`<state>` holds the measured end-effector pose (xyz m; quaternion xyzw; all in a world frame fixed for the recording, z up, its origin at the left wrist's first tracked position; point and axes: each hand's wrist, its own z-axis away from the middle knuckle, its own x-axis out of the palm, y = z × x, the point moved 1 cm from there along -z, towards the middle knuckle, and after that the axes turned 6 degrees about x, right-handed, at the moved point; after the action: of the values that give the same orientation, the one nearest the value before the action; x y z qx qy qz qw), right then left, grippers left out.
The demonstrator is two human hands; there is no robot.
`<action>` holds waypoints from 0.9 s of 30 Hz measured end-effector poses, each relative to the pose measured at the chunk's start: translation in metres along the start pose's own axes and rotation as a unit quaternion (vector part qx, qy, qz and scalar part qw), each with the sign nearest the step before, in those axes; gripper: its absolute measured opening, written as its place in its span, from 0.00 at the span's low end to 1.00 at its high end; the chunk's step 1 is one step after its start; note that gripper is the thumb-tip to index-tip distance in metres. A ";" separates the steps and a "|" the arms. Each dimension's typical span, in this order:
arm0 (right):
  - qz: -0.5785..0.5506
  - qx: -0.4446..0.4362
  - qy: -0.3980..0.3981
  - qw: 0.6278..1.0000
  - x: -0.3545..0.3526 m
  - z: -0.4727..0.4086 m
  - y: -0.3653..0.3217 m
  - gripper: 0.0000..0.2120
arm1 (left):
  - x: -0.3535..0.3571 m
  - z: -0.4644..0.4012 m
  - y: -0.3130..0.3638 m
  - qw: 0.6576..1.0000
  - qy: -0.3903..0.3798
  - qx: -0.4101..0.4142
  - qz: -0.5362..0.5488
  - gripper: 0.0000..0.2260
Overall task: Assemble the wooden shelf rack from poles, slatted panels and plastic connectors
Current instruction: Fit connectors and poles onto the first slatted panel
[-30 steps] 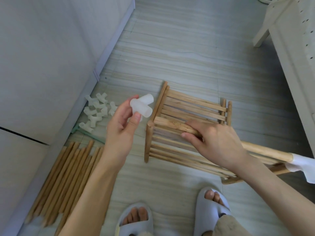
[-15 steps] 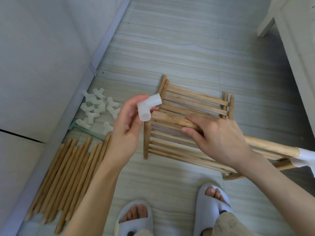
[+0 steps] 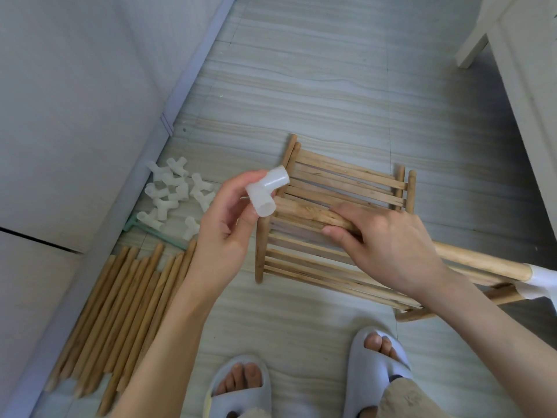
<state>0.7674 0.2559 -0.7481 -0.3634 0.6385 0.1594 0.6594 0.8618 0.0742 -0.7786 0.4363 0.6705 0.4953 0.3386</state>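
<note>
Left hand [image 3: 224,224] pinches a translucent plastic connector [image 3: 265,193] just at 9 o'clock of the free end of a pole [image 3: 304,213], whose long axis runs 10-to-4 while the right hand [image 3: 382,245] grips it above slatted panels [image 3: 337,182] on the floor.

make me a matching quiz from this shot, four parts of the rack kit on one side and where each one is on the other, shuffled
Things:
1. plastic connector
2. thick pole
3. loose connectors
4. spare poles

Places:
A. gripped by the right hand
B. bundled on the floor near the wall, lower left
C. pinched in the left hand
D. heaped on the floor beside the wall

Pairs: 1-C, 2-A, 3-D, 4-B
</note>
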 end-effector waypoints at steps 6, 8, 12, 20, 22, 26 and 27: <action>0.007 -0.003 0.003 1.000 0.001 -0.001 0.001 0.17 | 0.004 0.002 0.000 0.995 0.094 -0.021 0.029 0.22; 0.006 -0.003 0.003 1.000 0.002 -0.001 0.002 0.17 | 0.005 0.000 0.001 0.992 0.119 -0.021 0.026 0.26; 0.009 -0.006 0.013 1.000 0.002 -0.001 0.003 0.16 | -0.002 -0.003 0.004 0.992 0.123 -0.006 0.001 0.24; 0.010 -0.010 0.040 0.999 0.002 0.000 0.002 0.11 | -0.021 -0.002 -0.001 0.991 0.061 -0.051 -0.104 0.18; 0.011 -0.011 0.043 0.999 0.002 0.000 0.002 0.12 | -0.021 -0.004 0.003 0.991 0.058 -0.047 -0.114 0.15; 0.012 -0.016 0.046 0.999 0.003 -0.001 0.001 0.15 | -0.013 -0.006 0.006 0.991 0.061 -0.056 -0.106 0.11; 0.012 -0.017 0.048 0.999 0.003 -0.001 0.002 0.15 | -0.011 -0.005 0.006 0.991 0.060 -0.056 -0.108 0.11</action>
<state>0.7662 0.2559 -0.7513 -0.3737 0.6709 0.1604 0.6201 0.8630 0.0627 -0.7709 0.3112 0.7041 0.5181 0.3727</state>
